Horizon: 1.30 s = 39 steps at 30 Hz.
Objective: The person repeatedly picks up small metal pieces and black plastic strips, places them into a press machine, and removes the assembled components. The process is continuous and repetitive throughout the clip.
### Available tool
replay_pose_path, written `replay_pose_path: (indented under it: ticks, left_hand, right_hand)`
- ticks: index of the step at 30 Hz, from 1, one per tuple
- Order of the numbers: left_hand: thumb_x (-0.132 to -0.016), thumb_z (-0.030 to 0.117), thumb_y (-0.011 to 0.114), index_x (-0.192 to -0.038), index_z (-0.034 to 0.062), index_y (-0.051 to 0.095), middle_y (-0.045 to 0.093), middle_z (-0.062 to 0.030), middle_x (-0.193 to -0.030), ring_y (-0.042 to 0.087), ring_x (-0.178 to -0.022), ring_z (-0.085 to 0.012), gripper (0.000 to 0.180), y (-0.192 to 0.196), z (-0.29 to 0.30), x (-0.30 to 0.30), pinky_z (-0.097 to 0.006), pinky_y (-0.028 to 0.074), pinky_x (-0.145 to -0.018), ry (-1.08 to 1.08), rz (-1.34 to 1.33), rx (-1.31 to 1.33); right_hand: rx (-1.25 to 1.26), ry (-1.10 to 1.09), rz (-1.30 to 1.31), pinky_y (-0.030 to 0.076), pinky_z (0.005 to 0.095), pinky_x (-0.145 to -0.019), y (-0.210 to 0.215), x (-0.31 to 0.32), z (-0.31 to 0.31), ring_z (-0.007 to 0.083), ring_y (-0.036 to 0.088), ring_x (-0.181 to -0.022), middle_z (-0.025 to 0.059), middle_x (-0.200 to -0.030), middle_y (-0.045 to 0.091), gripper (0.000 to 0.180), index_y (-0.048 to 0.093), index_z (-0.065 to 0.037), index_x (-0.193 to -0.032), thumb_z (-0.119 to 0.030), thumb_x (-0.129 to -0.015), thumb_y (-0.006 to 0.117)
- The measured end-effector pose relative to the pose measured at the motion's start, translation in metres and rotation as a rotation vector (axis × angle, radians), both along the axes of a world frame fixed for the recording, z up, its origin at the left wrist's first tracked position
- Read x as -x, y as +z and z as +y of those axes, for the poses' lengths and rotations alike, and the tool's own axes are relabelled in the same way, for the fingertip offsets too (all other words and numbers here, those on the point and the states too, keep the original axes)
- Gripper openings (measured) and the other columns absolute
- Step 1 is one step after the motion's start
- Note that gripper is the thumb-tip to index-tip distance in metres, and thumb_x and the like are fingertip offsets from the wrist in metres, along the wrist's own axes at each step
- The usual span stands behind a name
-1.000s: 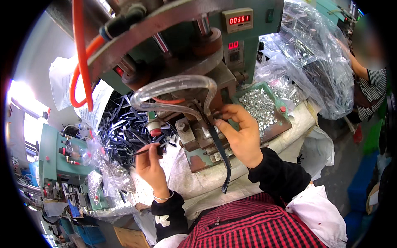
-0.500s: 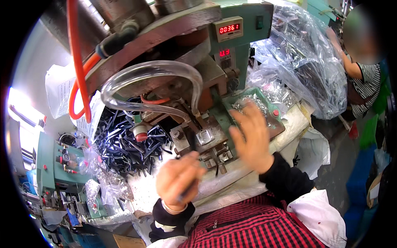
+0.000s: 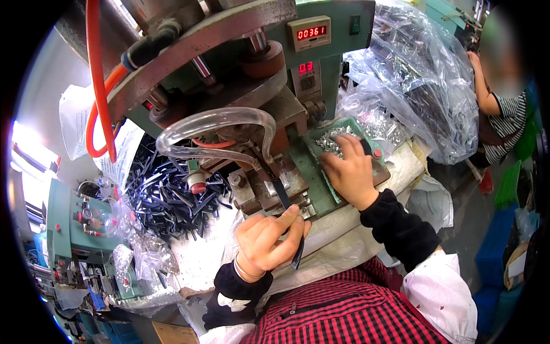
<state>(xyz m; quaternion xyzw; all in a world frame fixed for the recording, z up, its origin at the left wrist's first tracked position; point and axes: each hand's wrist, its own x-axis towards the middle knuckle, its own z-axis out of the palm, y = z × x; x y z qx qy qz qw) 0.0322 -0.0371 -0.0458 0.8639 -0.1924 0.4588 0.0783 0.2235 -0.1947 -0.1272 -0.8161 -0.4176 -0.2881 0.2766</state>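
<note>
Head view: left hand (image 3: 267,238), grip closed around black strip (image 3: 281,193), lengths above and below.

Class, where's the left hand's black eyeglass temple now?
The temple slants just below and right of the head view's centre, from the metal fixture down through the left hand.

Left of the press (image 3: 246,92), strips (image 3: 166,198) are heaped; right, bits (image 3: 326,142) are held in a tray (image 3: 322,171), with a bag (image 3: 421,86) set far right beyond. At the press's near side, one strip (image 3: 281,192) is held by the left hand (image 3: 266,239).
</note>
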Motion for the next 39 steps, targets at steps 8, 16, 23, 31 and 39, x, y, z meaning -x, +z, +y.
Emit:
replay_pose_path:
  ticks: [8,16,23,31,39]
  left_hand:
    - [-0.077,-0.007,0.076,-0.101,0.0008,0.074,0.076,-0.0151,-0.099,0.069,-0.07,-0.0238,0.025,-0.008,-0.018,0.074,-0.033,0.052,-0.061,0.266,0.1,0.286]
    - [-0.081,-0.003,0.076,-0.088,0.0012,0.075,0.07,-0.0112,-0.089,0.063,-0.085,-0.0256,0.008,0.018,0.084,0.071,-0.034,0.048,-0.078,0.807,0.063,0.245]
    - [-0.069,0.01,0.077,-0.074,0.006,0.066,0.059,-0.0118,-0.087,0.06,-0.083,-0.0333,0.013,-0.112,0.163,0.062,-0.045,0.047,-0.07,1.096,0.418,0.027]
    - [-0.08,0.008,0.08,-0.091,0.0052,0.067,0.064,-0.0069,-0.076,0.064,-0.067,-0.0197,0.018,-0.084,0.128,0.105,-0.034,0.05,-0.062,0.899,0.471,0.674]
    - [-0.104,0.01,0.062,-0.102,-0.0004,0.065,0.073,-0.0104,-0.088,0.062,-0.065,-0.0099,0.011,-0.052,0.081,0.068,-0.022,0.047,-0.056,0.295,-0.011,1.228]
  right_hand:
    - [-0.053,-0.02,0.065,0.053,0.046,-0.079,0.002,-0.013,-0.004,0.0357,0.064,-0.109,0.0148,-0.11,0.068,0.014,0.068,-0.006,-0.093,-0.007,-0.08,0.073]
    - [-0.344,0.037,0.475,0.053,0.0345,-0.076,0.016,-0.007,-0.009,0.0256,0.069,-0.083,0.0121,-0.09,0.072,0.011,0.071,-0.001,-0.1,-0.003,-0.089,0.071]
    - [-0.332,0.046,0.53,0.052,0.0382,-0.079,0.007,0.0,-0.002,0.0311,0.069,-0.088,0.0142,-0.092,0.072,0.012,0.072,-0.001,-0.097,-0.004,-0.086,0.072]
    - [-0.462,0.214,0.667,0.052,0.0356,-0.08,0.041,0.034,-0.039,0.0275,0.069,-0.086,0.013,-0.092,0.073,0.017,0.075,-0.002,-0.102,0.0,-0.085,0.072]
    - [-0.739,0.472,0.948,0.052,0.0282,-0.086,0.06,0.077,0.058,0.0152,0.066,-0.094,0.0069,-0.1,0.071,0.028,0.068,0.001,-0.114,0.003,-0.087,0.072]
